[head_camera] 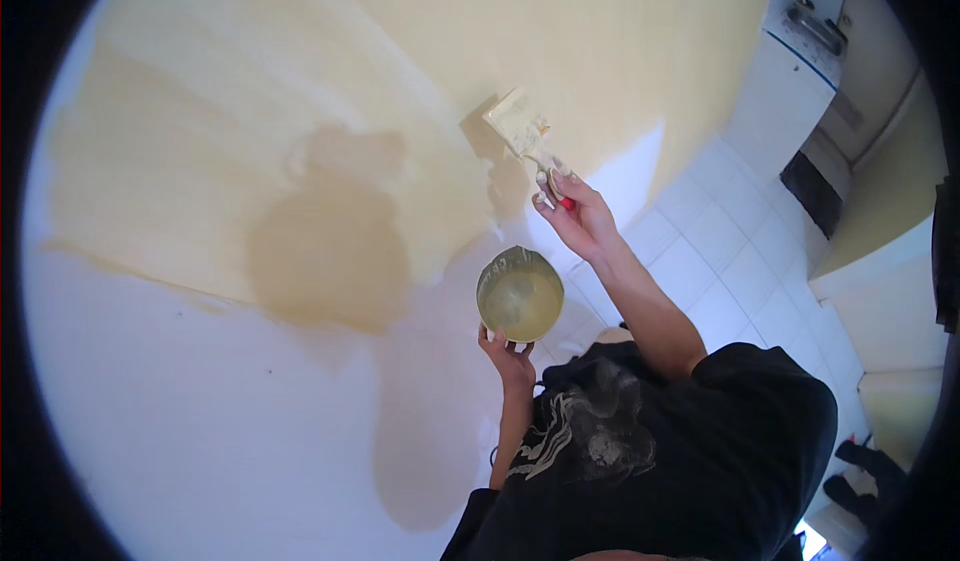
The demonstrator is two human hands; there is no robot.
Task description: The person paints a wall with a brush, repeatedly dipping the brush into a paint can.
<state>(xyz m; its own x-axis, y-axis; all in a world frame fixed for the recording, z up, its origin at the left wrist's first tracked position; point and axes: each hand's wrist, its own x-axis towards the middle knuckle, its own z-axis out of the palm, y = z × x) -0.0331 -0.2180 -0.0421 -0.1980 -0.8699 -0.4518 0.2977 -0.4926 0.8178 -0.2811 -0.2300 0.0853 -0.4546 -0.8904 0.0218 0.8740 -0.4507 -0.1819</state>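
My right hand (576, 208) grips the handle of a wide flat paintbrush (517, 122), its bristles coated in pale yellow paint. The bristle end is close to the wall; whether it touches cannot be told. A red patch shows near the grip. My left hand (510, 352) supports a round paint container (520, 295) by its lower rim, fingers underneath. Pale yellow paint lies inside, and smears coat the inner side. Before me the wall bears fresh yellow paint (600, 43) above and to the right, and an unpainted white area (225, 426) below.
White floor tiles (720, 261) stretch behind my right arm. At the upper right stands a white counter (787, 88) with a metal fixture on top. A dark opening or mat (811, 193) lies beside it. Dark cloth-like shapes (862, 478) appear at the lower right. Shadows fall across the wall.
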